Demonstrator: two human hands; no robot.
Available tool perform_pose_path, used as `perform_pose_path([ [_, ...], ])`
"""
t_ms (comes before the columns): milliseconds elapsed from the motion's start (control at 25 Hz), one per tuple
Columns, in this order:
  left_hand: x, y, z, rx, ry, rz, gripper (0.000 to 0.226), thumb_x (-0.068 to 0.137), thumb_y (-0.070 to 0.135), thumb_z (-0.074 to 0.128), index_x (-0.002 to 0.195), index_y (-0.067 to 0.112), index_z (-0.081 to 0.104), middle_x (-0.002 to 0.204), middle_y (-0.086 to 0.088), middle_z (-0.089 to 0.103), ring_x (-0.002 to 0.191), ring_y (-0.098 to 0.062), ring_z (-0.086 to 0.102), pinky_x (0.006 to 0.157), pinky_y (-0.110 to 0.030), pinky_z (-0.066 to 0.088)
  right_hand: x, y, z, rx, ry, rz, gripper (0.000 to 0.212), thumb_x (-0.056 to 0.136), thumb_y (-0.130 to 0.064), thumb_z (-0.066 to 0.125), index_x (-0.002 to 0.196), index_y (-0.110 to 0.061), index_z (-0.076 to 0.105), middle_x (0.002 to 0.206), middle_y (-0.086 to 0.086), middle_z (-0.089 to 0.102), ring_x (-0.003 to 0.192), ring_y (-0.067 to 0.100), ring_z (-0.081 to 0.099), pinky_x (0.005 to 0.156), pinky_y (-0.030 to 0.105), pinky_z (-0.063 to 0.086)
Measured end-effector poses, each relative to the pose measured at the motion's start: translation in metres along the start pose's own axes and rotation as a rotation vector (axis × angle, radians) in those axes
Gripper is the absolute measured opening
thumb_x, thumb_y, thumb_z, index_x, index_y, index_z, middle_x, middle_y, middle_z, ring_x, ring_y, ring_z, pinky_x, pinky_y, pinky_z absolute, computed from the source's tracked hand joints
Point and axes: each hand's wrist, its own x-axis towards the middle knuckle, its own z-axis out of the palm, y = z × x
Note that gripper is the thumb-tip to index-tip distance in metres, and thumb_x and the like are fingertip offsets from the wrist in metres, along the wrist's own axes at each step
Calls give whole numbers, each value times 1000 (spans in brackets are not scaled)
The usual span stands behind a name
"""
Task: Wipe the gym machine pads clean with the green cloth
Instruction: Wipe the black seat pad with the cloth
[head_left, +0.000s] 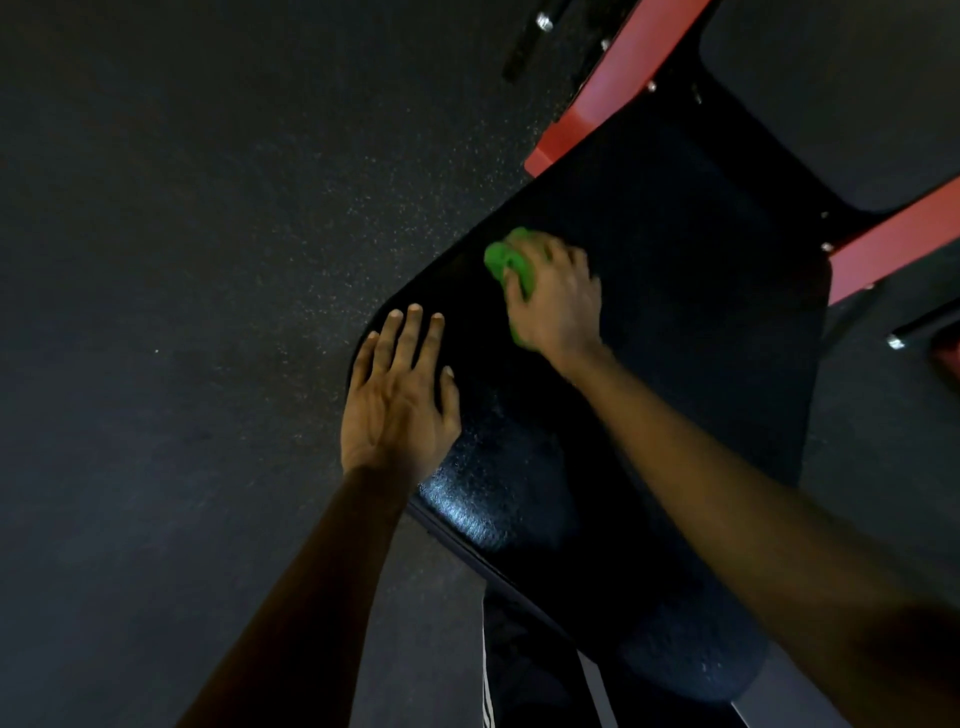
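The work surface is a large black seat pad (675, 322) of a gym machine. It has rounded corners and a grained, slightly glossy cover. A bright reflection shows on the near left part of the pad.

The green cloth (505, 262) lies bunched on the far left part of the pad, near its left edge. The right hand (558, 304) covers most of the cloth. Its fingers (551, 255) curl down over the bunched fabric and grip it against the pad. Green fabric shows ahead of the knuckles and along the thumb side of the hand. The right forearm reaches in from the lower right, across the pad.

The left hand (397, 402) rests palm down on the left corner of the pad, just beside the edge. Its fingers (411, 338) are straight and lie close together, and the thumb is set slightly apart. This hand holds nothing. It lies near the cloth but does not touch it.

A red frame bar (621, 78) runs from the far edge of the pad toward the top of the view. A second red bar (893, 244) passes the right side of the pad. Small metal bolt heads show on both bars. A second dark pad (831, 104) sits between the two bars at the upper right.

The floor (208, 260) is dark rubber with light speckles. At the bottom edge, dark trousers with a white side stripe (488, 696) show below the pad.
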Motion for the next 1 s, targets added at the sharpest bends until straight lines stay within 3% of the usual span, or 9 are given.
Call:
perform_pose_path([
  [120,0,0,3,5,12,1,58,101,36,37,156,17,30,163,-6,26,152,-22,19,123,-41,17,68,-12,-1,57,-15,215,41,97,-35,53,138,-33,52,140,1,51,127,30,47,95,53,44],
  [160,0,0,3,5,15,0,58,100,36,37,156,17,30,163,-6,26,152,-22,19,123,-41,17,69,-23,0,51,-17,210,39,97,-35,54,136,-33,53,139,1,52,127,30,48,96,52,45],
  [360,0,1,1,23,10,-8,61,99,38,31,155,17,31,163,-7,27,152,-22,20,123,-41,17,8,-36,4,19,7,-299,46,94,-40,51,140,-38,51,146,-8,49,126,26,48,93,46,46],
  [400,0,1,1,21,13,-5,60,99,38,31,155,17,31,163,-6,27,152,-22,20,123,-41,17,21,-25,4,3,3,-281,46,95,-41,51,140,-38,50,145,-7,49,126,26,48,95,47,47],
  [600,0,0,2,4,-9,-3,59,102,37,34,157,18,27,165,-6,22,153,-21,16,124,-41,15,97,8,-3,29,-72,172,42,98,-34,53,140,-33,50,143,3,48,129,31,44,100,55,45],
  [680,0,-1,2,2,-7,1,59,102,38,33,157,18,27,165,-6,22,153,-21,16,124,-41,16,75,-17,-2,2,-63,68,41,97,-32,54,138,-33,52,142,2,49,127,32,46,98,54,46],
  [800,0,0,1,-1,-7,-7,60,100,39,30,157,18,28,164,-5,23,153,-21,17,124,-40,16,20,-33,0,9,-78,-278,45,96,-35,53,141,-35,49,146,-4,47,125,30,47,92,49,47],
  [880,0,0,1,-1,2,-6,61,100,39,30,157,18,28,164,-5,24,153,-21,17,124,-40,16,23,-17,2,-7,-71,-347,45,95,-39,50,140,-37,50,146,-6,47,122,29,49,92,48,51],
  [1000,-1,-2,1,-13,-8,-1,59,101,38,33,157,18,27,165,-5,23,153,-20,15,124,-39,14,65,10,-2,-3,-53,-83,44,98,-40,48,141,-36,50,145,-2,48,123,31,49,94,51,51],
])
